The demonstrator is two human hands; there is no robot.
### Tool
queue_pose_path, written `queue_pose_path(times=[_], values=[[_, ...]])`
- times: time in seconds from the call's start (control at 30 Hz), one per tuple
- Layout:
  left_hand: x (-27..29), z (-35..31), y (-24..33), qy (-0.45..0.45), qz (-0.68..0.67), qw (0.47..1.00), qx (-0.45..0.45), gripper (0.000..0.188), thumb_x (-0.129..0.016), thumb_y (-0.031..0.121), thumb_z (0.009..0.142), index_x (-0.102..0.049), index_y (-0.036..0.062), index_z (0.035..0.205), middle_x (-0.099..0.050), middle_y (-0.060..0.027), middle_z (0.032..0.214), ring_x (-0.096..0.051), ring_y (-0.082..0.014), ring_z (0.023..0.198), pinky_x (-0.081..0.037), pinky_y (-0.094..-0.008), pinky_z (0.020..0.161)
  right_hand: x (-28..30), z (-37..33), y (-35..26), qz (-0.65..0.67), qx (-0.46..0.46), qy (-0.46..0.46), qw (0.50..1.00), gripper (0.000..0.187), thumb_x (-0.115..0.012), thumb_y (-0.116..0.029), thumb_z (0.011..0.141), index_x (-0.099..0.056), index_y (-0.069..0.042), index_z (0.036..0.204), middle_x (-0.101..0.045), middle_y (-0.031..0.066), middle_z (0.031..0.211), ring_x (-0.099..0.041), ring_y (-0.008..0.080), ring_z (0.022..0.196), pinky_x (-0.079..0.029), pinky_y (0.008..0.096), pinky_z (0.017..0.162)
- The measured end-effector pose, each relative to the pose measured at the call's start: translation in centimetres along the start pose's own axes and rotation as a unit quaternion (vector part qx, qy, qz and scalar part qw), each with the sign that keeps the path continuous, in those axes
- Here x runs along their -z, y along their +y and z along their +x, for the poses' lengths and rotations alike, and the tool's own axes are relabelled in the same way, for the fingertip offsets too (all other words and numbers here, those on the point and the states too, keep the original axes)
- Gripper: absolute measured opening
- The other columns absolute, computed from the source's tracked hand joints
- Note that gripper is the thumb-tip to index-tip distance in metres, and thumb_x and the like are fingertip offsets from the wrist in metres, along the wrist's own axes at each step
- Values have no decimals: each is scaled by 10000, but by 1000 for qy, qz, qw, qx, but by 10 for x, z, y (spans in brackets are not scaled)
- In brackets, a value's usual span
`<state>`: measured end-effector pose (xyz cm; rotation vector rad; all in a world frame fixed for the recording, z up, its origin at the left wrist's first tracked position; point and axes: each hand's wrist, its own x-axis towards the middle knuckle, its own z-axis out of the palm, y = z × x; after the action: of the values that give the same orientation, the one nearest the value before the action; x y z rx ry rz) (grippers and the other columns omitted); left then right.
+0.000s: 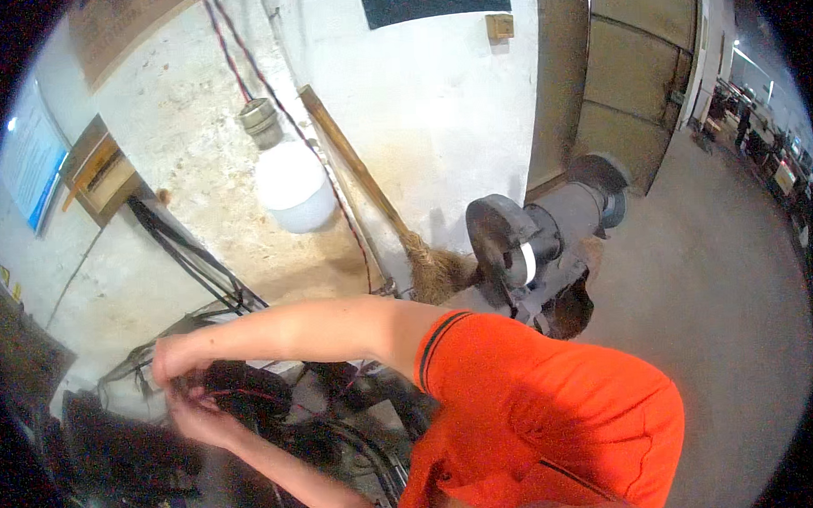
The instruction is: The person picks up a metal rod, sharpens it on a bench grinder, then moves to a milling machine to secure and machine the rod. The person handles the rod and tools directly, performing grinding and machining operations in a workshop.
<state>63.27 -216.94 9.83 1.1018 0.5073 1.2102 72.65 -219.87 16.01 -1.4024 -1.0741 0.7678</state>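
Observation:
Both my hands are close together at the left, above a dark, cluttered machine (250, 394). My left hand (200, 418) is the lower one, its fingers curled closed. A thin red wire (255, 393) runs out from its fingertips to the right, across the dark parts. My right hand (172, 359) reaches across from the right in a short orange sleeve. It is bent down over the left fingers, closed, and what it pinches is hidden between the hands.
A lit bulb (294, 188) hangs from twisted wires before the stained wall. A broom (359, 166) leans there, beside a grey bench grinder (540, 240). Black cables (192, 257) drop from a wall box (102, 171). Concrete floor (703, 288) extends right, past a metal door (637, 67).

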Motion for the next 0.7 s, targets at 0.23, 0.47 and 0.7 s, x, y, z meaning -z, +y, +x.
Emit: queue_pose_path(times=[0.23,0.47,0.7], values=[[0,-15,-24,-29,18,999,-33,212,-521,175,884,-568,-4,987,-539,-28,591,-405,-57,442,-280,-191,394,-12,65,14,216,-129,-209,945,136,-559,-53,689,-638,42,746,-645,215,786,-631,322,662,-515,465,542],[6,0,-39,-73,12,996,-45,199,-507,175,902,-554,-6,972,-541,-29,625,-449,-70,515,-303,-206,445,-36,91,6,257,-100,-146,950,141,-599,-79,685,-632,48,736,-645,205,740,-641,294,614,-525,435,525],[4,21,-27,-85,36,993,-76,238,-503,176,901,-539,-38,999,-590,-77,852,-522,-126,713,-395,-258,577,-50,139,7,165,55,96,980,144,-643,-114,681,-640,28,706,-638,181,656,-643,266,548,-533,390,506]])
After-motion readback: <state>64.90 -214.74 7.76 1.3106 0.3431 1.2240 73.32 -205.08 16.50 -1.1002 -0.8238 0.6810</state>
